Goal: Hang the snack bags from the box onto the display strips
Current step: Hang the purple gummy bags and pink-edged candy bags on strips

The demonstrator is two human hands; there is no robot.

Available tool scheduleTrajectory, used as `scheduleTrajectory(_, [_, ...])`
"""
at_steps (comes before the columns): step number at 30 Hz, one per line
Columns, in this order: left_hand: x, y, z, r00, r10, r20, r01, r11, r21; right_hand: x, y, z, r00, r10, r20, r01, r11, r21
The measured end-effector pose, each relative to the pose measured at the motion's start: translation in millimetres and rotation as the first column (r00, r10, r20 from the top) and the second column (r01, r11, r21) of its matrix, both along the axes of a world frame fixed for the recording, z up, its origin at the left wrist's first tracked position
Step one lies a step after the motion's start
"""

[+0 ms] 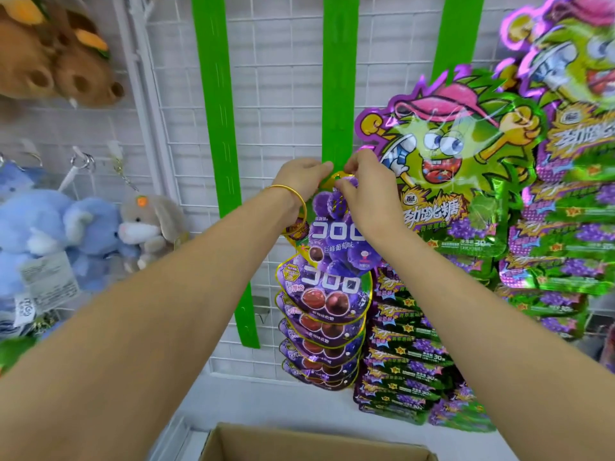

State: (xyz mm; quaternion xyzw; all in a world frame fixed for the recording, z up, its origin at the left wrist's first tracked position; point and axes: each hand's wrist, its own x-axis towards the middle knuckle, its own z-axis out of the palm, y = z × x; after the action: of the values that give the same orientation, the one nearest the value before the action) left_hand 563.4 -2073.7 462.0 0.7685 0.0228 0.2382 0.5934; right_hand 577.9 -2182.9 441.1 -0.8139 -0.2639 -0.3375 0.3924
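- Now three green plastic display strips (215, 128) hang on the white wire grid (283, 94) — left, middle, right.
- One purple grape-gummy bag (336, 234) sits at the middle strip, its top edge pinched by both hands.
- Left hand (299, 179) and right hand (367, 194): fingertips curled close together, the bag hanging below them.
- About six like bags (327, 297) overlap beneath; one brown cardboard box (299, 444) sits near.

box (316, 444): cut by bottom edge | purple bag (332, 234) top: behind fingers (357, 164) | plush toys (50, 61): blurred
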Motion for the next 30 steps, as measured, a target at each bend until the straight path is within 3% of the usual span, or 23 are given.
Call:
scheduleTrajectory(21, [-12, -8, -2, 0.999, 0.054, -0.004, -0.054, 0.976, -0.212, -3, -2, -16, 0.990, -0.055, 0.133, 0.065, 0.996, -0.068])
scheduleTrajectory(30, [-14, -2, -10, 0.997, 0.051, -0.051, -0.060, 0.982, -0.181, -3, -3, -32, 0.991, -0.034, 0.128, 0.046, 0.995, -0.094])
